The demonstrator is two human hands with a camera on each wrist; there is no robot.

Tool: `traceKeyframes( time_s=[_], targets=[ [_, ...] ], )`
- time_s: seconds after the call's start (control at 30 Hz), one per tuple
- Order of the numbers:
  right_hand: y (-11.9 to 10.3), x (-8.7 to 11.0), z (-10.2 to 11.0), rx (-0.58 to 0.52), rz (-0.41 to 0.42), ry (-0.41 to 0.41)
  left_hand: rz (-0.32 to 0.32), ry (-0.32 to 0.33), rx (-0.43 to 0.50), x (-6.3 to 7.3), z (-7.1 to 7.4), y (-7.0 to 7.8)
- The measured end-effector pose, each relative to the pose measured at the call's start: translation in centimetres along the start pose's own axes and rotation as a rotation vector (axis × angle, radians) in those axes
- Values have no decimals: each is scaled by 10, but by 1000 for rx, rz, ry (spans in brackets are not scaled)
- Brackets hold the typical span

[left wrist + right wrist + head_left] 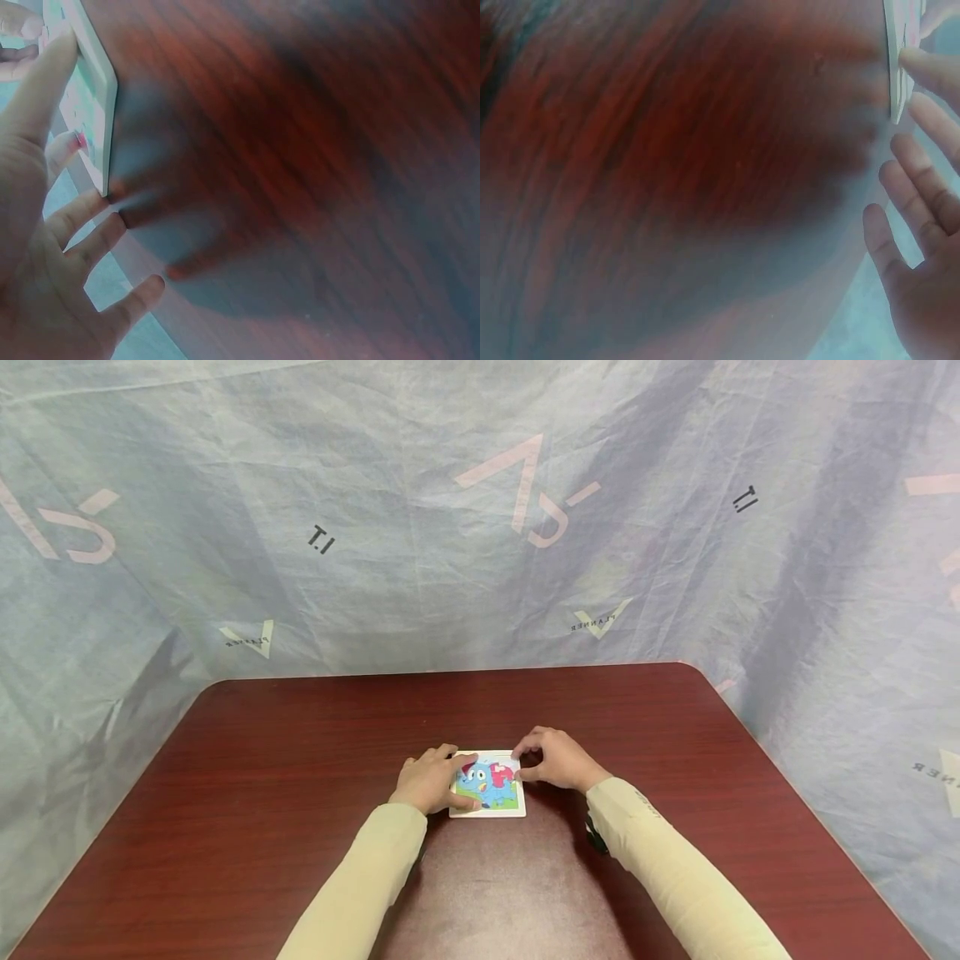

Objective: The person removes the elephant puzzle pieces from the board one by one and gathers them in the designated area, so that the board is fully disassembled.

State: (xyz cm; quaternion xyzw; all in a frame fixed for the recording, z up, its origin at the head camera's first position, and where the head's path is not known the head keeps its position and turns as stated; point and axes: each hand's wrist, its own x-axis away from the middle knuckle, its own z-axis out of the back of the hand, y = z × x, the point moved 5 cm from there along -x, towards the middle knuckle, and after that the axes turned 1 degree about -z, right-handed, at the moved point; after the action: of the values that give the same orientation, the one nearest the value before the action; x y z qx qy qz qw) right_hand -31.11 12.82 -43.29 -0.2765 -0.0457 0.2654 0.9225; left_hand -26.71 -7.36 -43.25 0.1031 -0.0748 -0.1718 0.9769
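Observation:
In the head view a small picture puzzle (491, 790) in a pale frame lies on the table, showing a blue cartoon elephant with a pink patch. My left hand (429, 779) rests at its left side, thumb and index finger reaching over the picture. The left wrist view shows that hand's other fingers (97, 238) spread out past the frame's edge. My right hand (558, 760) is at the upper right corner, where thumb and index finger pinch a thin pale puzzle piece (905, 37) at the frame's edge. Its remaining fingers (917, 176) are extended in the right wrist view.
The dark red wood-grain table (300, 735) has rounded far corners. Behind it and at both sides hangs a grey printed cloth (420, 568). Pale sleeves (360, 885) cover both forearms, and a dark object (595, 837) shows under the right cuff.

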Motion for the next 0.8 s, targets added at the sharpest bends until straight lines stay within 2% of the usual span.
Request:
traceKeyframes(
  time_s=[0.3,0.8],
  targets=[
    [3,3,10,-42,-13,51,-3,7,12,-1,-2,-1],
    [25,15,31,20,-39,96,-16,6,58,-1,-1,-3]
  ],
)
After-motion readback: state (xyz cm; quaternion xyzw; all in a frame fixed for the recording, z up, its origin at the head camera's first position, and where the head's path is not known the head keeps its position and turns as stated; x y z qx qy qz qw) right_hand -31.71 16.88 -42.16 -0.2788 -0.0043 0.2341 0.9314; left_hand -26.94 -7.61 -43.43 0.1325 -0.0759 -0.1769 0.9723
